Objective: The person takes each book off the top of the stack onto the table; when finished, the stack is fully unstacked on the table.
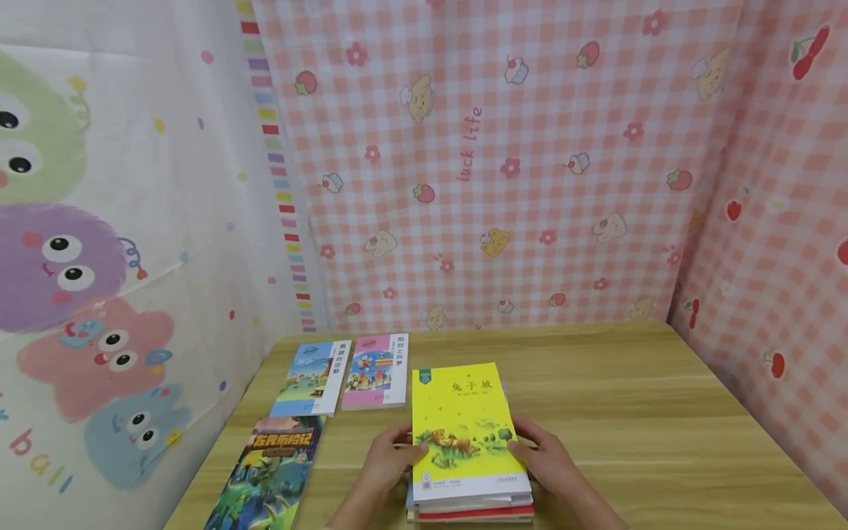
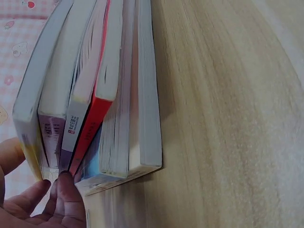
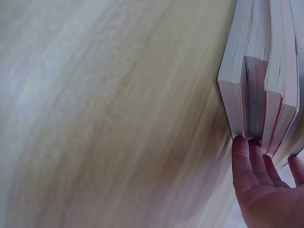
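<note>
A stack of books (image 1: 469,513) stands on the wood-grain tabletop (image 1: 636,412) at the lower centre of the frame. The books lie flat, one on another, with edges not fully aligned. The top unit is a yellow book (image 1: 467,419) with a white lower band; its cover faces up and shows an illustration of a reclining animal.

The left hand (image 1: 386,460) holds the left side of the stack. Its thumb contacts the edge of the yellow book. In the left wrist view, its other fingertips touch the spines, including a purple spine (image 2: 51,135) and a red spine (image 2: 88,135).

The right hand (image 1: 551,458) holds the opposite side. Its thumb rests at the right edge of the yellow cover. In the right wrist view, its fingertips touch the page edges (image 3: 232,109) at the right of the frame.

Three separate books lie left of centre, covers up. A blue book (image 1: 306,379) and a pink book (image 1: 375,372) lie just beside each other. A comic-style book (image 1: 268,475) lies below the blue book, toward the lower left.

A pink checked cloth (image 1: 563,199) hangs behind the tabletop. A white cartoon-print cloth (image 1: 192,294) covers the left side of the frame.
</note>
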`<state>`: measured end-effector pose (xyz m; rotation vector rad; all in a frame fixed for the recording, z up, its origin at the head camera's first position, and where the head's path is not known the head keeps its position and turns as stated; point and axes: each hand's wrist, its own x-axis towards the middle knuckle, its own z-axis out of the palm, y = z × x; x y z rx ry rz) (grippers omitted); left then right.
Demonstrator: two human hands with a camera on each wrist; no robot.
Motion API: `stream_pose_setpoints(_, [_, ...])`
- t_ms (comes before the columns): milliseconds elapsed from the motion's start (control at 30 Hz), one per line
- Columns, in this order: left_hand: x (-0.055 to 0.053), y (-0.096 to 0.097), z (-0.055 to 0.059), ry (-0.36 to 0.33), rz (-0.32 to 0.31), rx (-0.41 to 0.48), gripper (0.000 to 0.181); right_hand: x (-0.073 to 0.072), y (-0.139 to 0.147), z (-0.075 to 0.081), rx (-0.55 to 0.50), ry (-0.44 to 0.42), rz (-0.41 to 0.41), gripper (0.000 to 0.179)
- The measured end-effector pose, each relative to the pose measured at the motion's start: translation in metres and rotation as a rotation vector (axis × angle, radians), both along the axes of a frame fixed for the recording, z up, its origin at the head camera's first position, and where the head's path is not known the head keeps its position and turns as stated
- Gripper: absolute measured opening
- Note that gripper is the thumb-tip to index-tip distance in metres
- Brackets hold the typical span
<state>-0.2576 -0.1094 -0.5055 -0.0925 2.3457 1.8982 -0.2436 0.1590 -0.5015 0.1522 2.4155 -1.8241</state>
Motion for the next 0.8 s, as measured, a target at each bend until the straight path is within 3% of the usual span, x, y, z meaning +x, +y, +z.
stream_pose_setpoints(233, [-0.003, -0.002, 0.004, 0.051, 0.041, 0.053, 0.048, 0.002, 0.0, 0.001, -0.066, -0.005, 0.028, 0.049])
stream_pose_setpoints(467, [-0.002, -0.008, 0.005, 0.09, -0.037, 0.178, 0.052, 0.004, 0.0, 0.0, -0.1, -0.017, 0.019, 0.044])
stream_pose_setpoints(633, [-0.003, -0.016, 0.007, 0.073, -0.062, 0.195, 0.053, 0.004, -0.001, -0.002, -0.111, -0.02, 0.021, 0.045])
stream_pose_setpoints(800, [-0.001, -0.028, 0.015, 0.05, -0.026, 0.184, 0.054, 0.004, -0.002, -0.003, -0.045, -0.016, 0.024, 0.048])
